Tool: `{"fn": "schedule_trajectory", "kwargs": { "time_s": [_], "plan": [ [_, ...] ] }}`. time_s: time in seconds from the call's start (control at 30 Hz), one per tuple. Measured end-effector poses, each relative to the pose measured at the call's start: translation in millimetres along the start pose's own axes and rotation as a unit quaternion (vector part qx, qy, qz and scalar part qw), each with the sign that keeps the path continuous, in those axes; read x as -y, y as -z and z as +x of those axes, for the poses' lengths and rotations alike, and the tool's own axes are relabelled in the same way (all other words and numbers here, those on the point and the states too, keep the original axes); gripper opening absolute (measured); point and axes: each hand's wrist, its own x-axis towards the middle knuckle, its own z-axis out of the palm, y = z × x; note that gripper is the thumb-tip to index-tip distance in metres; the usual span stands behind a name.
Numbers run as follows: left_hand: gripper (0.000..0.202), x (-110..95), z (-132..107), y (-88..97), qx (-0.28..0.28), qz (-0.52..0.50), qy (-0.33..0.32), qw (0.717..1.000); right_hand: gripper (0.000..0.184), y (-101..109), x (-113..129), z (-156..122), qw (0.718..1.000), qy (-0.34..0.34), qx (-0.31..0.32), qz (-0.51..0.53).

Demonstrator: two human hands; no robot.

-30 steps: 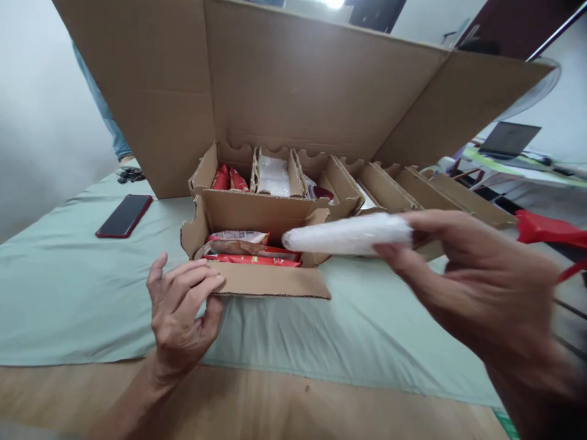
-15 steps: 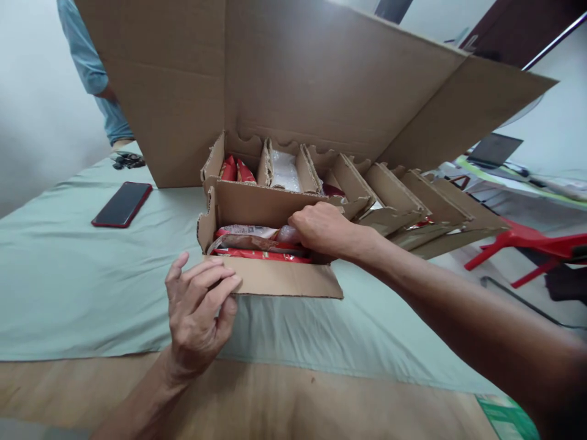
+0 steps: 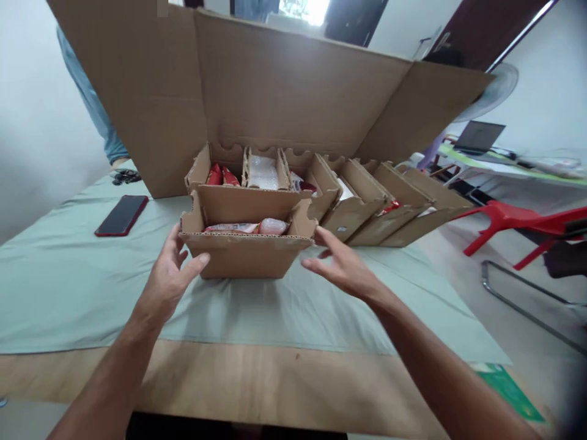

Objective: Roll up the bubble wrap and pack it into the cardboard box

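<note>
A small open cardboard box [image 3: 243, 256] stands upright on the pale green cloth in front of me. Inside it lie red-and-white packets [image 3: 232, 228] and a clear, rounded plastic item [image 3: 273, 227]. At its left side is my left hand [image 3: 172, 269], thumb apart from the fingers; whether the fingertips touch the cardboard I cannot tell. My right hand [image 3: 342, 266] is by the right side, fingers spread and grasping nothing. Behind stands a row of similar cardboard bins [image 3: 355, 205], holding red packets [image 3: 222, 175] and bubble wrap [image 3: 263, 173].
A large cardboard panel [image 3: 293, 91] rises behind the bins. To the left, a phone [image 3: 121, 215] lies on the cloth [image 3: 59, 287], with a person's blue sleeve [image 3: 87, 91] beyond. At right are a red plastic chair [image 3: 504, 223] and a laptop [image 3: 480, 137] on another table.
My right hand has come out of the small box to its right side. My left hand has left the front flap for the left side. The front flap now stands raised.
</note>
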Motion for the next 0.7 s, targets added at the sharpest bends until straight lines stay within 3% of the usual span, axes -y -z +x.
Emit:
{"fn": "schedule_trajectory", "kwargs": {
  "time_s": [0.1, 0.17, 0.3, 0.43, 0.5, 0.57, 0.7],
  "plan": [
    [0.067, -3, 9, -12.6, 0.030, -0.072, 0.045, 0.996, 0.061, -34, -7, 16, 0.995, -0.013, 0.017, 0.098],
    [0.065, -8, 0, -20.3, 0.002, -0.069, 0.059, 0.996, 0.056, -44, -2, 12, 0.993, -0.016, -0.002, 0.115],
    [0.054, -22, -57, -21.2, -0.060, -0.028, 0.094, 0.993, 0.051, -38, 18, -35, 0.992, 0.008, -0.046, 0.119],
    [0.048, -37, -110, 5.1, -0.114, -0.015, 0.109, 0.987, 0.051, -34, 46, -65, 0.989, 0.055, -0.049, 0.132],
    [0.048, -46, -108, 21.5, -0.149, 0.025, 0.097, 0.984, 0.056, -36, 58, -53, 0.985, 0.077, -0.028, 0.149],
    [0.047, -57, -88, 29.4, -0.178, 0.062, 0.061, 0.980, 0.056, -36, 65, -31, 0.982, 0.096, -0.026, 0.162],
    [0.055, -71, -46, 10.6, -0.157, -0.002, -0.048, 0.986, 0.048, -25, 61, -12, 0.981, 0.087, -0.092, 0.150]
  ]
}}
